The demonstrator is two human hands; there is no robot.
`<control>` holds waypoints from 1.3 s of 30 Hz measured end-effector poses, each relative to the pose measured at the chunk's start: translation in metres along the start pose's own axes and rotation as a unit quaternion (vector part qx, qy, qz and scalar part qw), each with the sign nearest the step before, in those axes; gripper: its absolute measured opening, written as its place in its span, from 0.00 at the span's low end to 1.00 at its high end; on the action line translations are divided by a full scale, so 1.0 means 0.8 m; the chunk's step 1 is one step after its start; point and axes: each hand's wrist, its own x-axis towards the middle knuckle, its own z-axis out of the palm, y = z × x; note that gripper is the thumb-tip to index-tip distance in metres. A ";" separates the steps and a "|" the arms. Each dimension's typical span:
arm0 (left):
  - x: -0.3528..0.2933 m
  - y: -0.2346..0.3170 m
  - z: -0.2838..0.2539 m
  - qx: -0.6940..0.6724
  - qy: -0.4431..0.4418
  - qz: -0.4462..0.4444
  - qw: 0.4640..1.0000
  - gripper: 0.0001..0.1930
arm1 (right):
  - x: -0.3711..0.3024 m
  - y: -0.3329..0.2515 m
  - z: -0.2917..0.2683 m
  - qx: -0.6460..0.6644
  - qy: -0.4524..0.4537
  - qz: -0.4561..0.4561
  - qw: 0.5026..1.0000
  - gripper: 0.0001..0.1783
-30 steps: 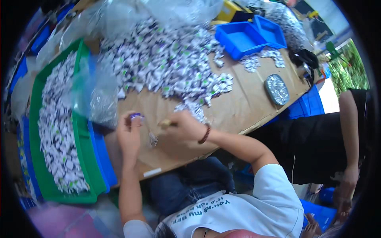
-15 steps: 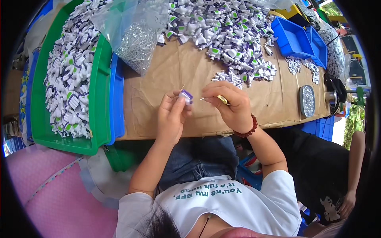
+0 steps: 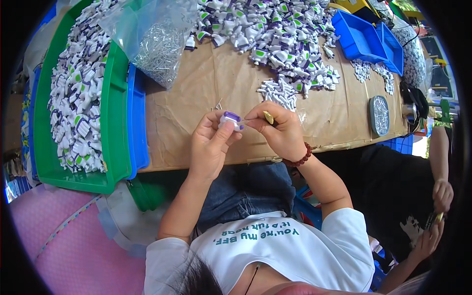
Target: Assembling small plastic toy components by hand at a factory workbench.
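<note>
My left hand (image 3: 211, 137) pinches a small white and purple plastic toy part (image 3: 231, 121) between thumb and fingers above the table's front edge. Just above those fingers, thin metal pins (image 3: 218, 105) stick up. My right hand (image 3: 281, 130) is closed, its fingertips right up against the part's right side. A flat gold-coloured tool (image 3: 268, 117) shows between its fingers; the tool's other end is hidden. Whatever is pinched at the right fingertips is too small to make out. Past my hands lies a heap of white, purple and green toy parts (image 3: 275, 39).
At left, a green crate (image 3: 110, 113) full of similar parts stands beside a blue tray (image 3: 140, 123). A clear bag of pins (image 3: 160, 51) lies behind. Small white pegs (image 3: 278, 93), blue bins (image 3: 361, 42) and a dish of pins (image 3: 380, 115) lie rightward. Another person's hands (image 3: 437, 211) show at far right.
My right hand has moved slightly left, bringing its fingertips from a small gap up to the toy part. At far right, the other person's second hand has come into view.
</note>
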 end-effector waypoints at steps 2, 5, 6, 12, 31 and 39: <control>0.001 0.000 -0.002 0.001 -0.003 0.004 1.000 0.10 | -0.001 0.002 0.001 -0.003 -0.001 0.004 1.000 0.05; 0.000 0.000 0.003 0.087 -0.004 0.025 0.996 0.10 | -0.003 0.001 0.002 0.001 -0.003 0.012 1.000 0.05; -0.001 -0.001 0.002 0.095 -0.007 0.031 0.995 0.10 | -0.004 0.001 0.003 0.003 -0.005 0.015 1.000 0.05; -0.003 -0.008 0.003 0.090 -0.016 0.015 0.996 0.10 | -0.013 -0.002 0.009 0.134 0.011 0.089 0.987 0.07; 0.004 -0.017 -0.014 0.142 0.013 -0.027 0.989 0.09 | 0.068 0.046 -0.036 -0.501 -0.080 -0.175 0.844 0.06; 0.023 -0.018 0.003 0.094 -0.005 -0.040 0.995 0.11 | 0.044 -0.004 -0.062 -0.220 -0.087 -0.138 0.962 0.13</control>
